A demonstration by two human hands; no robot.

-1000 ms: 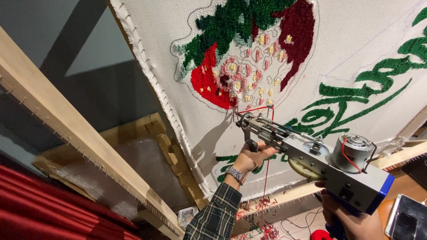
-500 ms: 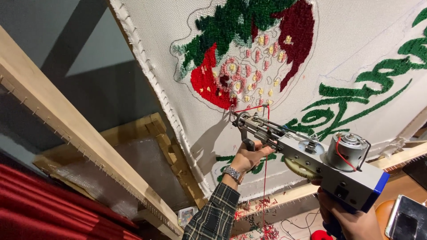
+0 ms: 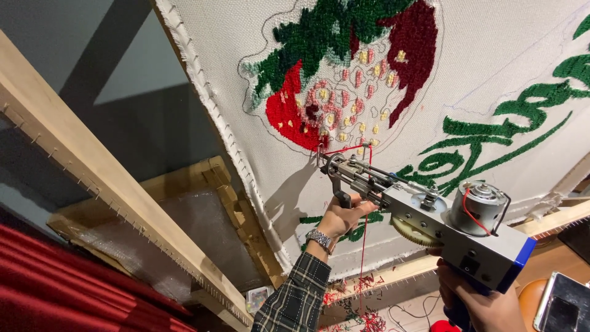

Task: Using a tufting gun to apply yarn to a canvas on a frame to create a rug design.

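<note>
A tufting gun [image 3: 430,215] with a grey metal body, a round motor and a blue edge points at a white cloth [image 3: 491,74] stretched on a wooden frame. Its needle tip touches the lower edge of a red tufted strawberry [image 3: 295,117] with green leaves. My left hand [image 3: 341,215], with a wristwatch and a plaid sleeve, grips the gun's front handle. My right hand [image 3: 476,304] holds the rear grip at the bottom right. Red yarn [image 3: 362,246] runs from the needle down past my left hand.
Green tufted lettering [image 3: 491,132] lies right of the strawberry. A wooden beam with nails [image 3: 104,178] crosses the left side, a second frame [image 3: 203,184] behind it. Red fabric [image 3: 67,289] fills the lower left. Yarn scraps [image 3: 362,307] lie below; a dark flat device [image 3: 562,304] sits bottom right.
The gun's needle has crept up and left along the strawberry's lower edge, and both hands have followed it. The red tufted patch looks slightly larger.
</note>
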